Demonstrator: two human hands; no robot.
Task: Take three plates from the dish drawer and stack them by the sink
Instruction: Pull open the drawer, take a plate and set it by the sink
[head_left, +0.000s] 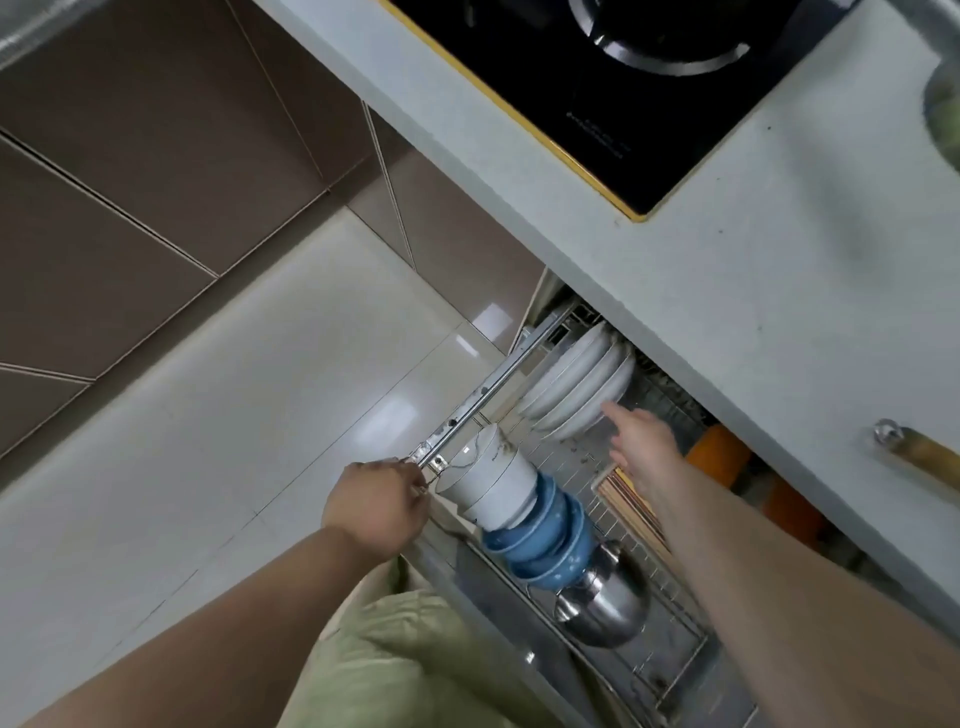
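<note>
The dish drawer (467, 410) is pulled out below the counter, a wire rack with a metal side rail. Several white plates (576, 382) stand on edge in the rack near its far end. My right hand (641, 441) reaches into the drawer with fingers spread and empty, its fingertips just short of the nearest plate. At the drawer's front corner, my left hand (376, 506) is closed around the rail beside the stacked bowls.
White bowls (491, 483), blue bowls (543, 540) and a steel bowl (605, 597) lie stacked in the drawer's front. A chopstick tray (626, 499) sits under my right wrist. The grey countertop (779, 291) overhangs the drawer and carries a black hob (623, 78) and a wooden handle (922, 460).
</note>
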